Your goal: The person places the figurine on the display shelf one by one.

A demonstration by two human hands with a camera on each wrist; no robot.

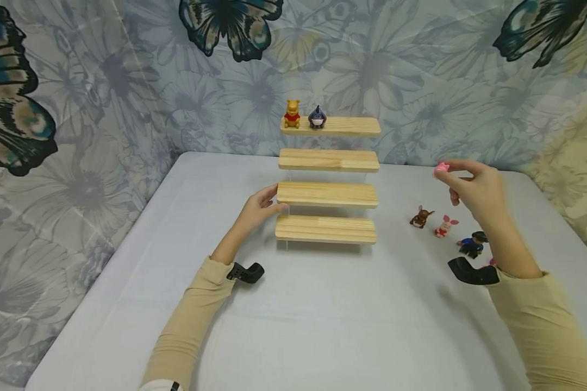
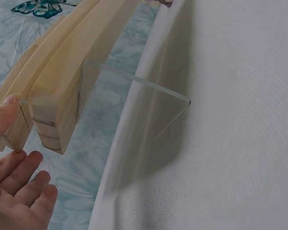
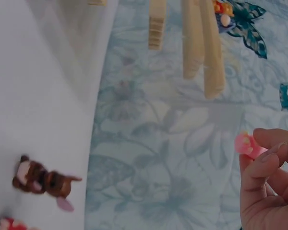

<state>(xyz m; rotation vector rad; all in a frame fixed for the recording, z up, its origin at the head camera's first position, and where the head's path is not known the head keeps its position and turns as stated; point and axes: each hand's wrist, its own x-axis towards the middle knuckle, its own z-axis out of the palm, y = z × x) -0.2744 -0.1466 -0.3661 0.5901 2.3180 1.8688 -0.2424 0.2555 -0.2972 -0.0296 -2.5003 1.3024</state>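
At left, with the left hand (image 1: 260, 210), pinches the end of the third plank (image 1: 328, 194) from the top of a wooden shelf (image 1: 325, 227), thumb and forefinger narrow about the wood, other fingers loose. Next, rises in four pale, stepped tiers on clear supports, with grain running lengthwise. Carries on the top plank (image 1: 349, 126), toward its left end, a yellow bear (image 1: 292, 115) in a red top and, just beside it, a dark purple donkey (image 1: 317, 118) with a pale belly.

Farther right, on the white table (image 1: 323, 320), shows a small brown toy (image 1: 420, 218). Then, in the air above the table, well apart from the shelf, holds a pink toy (image 1: 441, 168) between thumb and forefinger of the right hand (image 1: 476, 190): bright, rounded, marked with pale yellowish spots, partly covered by fingers. Lower down, shows a pink-eared piglet (image 1: 445, 226) in red, then a figure (image 1: 472, 245) in blue with a dark cap.
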